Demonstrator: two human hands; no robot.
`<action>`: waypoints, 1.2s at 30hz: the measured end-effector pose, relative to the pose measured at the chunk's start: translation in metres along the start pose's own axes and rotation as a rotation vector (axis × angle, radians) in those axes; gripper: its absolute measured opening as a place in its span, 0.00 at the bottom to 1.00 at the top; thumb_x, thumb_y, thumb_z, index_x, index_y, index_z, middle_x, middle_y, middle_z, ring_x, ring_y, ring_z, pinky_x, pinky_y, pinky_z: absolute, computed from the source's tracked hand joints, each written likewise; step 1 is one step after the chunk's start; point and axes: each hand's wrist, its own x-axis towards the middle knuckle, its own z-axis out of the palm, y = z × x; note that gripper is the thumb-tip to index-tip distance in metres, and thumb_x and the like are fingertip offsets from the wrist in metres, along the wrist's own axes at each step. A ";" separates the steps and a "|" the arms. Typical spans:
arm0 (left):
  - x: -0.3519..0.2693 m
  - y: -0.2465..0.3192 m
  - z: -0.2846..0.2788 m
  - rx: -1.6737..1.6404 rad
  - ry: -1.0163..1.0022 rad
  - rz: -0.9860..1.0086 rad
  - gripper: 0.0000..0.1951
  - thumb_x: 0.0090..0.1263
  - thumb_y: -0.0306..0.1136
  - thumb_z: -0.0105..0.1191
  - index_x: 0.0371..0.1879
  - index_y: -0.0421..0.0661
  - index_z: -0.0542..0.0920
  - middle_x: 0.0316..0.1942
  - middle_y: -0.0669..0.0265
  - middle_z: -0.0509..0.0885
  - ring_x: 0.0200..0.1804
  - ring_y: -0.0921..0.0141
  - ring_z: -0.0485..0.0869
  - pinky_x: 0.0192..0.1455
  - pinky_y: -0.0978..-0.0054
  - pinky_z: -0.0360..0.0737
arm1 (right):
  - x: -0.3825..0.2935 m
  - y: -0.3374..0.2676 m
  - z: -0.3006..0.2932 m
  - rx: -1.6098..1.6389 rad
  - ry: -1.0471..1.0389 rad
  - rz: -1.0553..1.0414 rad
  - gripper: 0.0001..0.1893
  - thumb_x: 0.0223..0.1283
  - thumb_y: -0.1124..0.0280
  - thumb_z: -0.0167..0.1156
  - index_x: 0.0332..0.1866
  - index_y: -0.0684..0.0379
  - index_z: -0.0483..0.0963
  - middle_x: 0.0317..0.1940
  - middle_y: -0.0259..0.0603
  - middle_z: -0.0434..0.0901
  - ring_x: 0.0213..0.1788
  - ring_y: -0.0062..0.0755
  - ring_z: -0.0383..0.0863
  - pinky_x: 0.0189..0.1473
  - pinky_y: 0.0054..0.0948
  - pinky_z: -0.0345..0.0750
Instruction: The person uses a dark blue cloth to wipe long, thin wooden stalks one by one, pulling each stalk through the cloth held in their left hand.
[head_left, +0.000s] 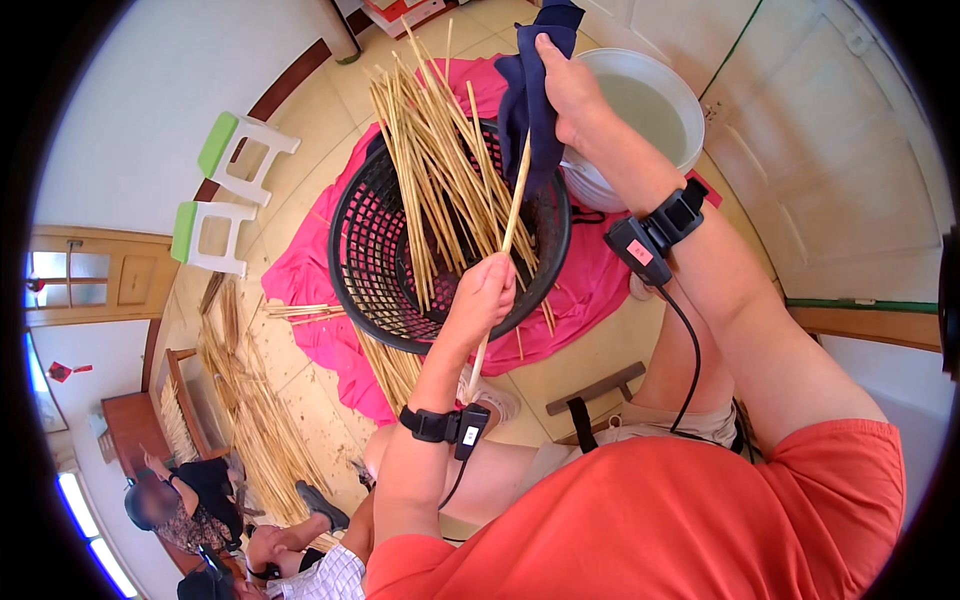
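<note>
My left hand is closed around a long pale plant stalk, whose lower end sticks out below the fist. My right hand grips a dark blue cloth, and the stalk's upper part runs up into its folds. How far the stalk reaches inside the cloth is hidden. Beneath both hands stands a round black plastic basket with mesh walls. A loose bundle of straight, dry stalks leans in it, jutting past the far rim.
A white bucket of cloudy water stands beside the basket. Pink cloth covers the floor under it. More stalks lie on the tiles at left. Two stools stand by the wall. Two other people sit at lower left.
</note>
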 end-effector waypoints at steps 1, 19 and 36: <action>0.002 0.000 0.002 0.010 0.003 -0.003 0.17 0.74 0.47 0.34 0.25 0.49 0.62 0.13 0.78 0.56 0.13 0.84 0.52 0.13 0.86 0.47 | -0.002 -0.001 0.000 -0.019 0.017 -0.012 0.26 0.62 0.51 0.52 0.48 0.69 0.69 0.43 0.47 0.77 0.43 0.34 0.76 0.44 0.35 0.74; 0.031 0.018 0.009 0.172 0.394 0.312 0.13 0.74 0.41 0.40 0.29 0.45 0.67 0.14 0.78 0.59 0.14 0.84 0.55 0.14 0.85 0.50 | -0.062 0.039 0.025 -0.067 -0.182 0.139 0.17 0.64 0.57 0.51 0.36 0.62 0.74 0.26 0.36 0.77 0.26 0.24 0.75 0.31 0.27 0.73; -0.007 -0.003 -0.022 0.316 0.138 0.098 0.22 0.73 0.49 0.36 0.16 0.50 0.61 0.15 0.77 0.59 0.16 0.82 0.55 0.17 0.83 0.50 | 0.014 -0.025 -0.019 0.139 0.103 0.019 0.16 0.63 0.55 0.53 0.41 0.59 0.74 0.36 0.39 0.81 0.36 0.33 0.80 0.41 0.35 0.78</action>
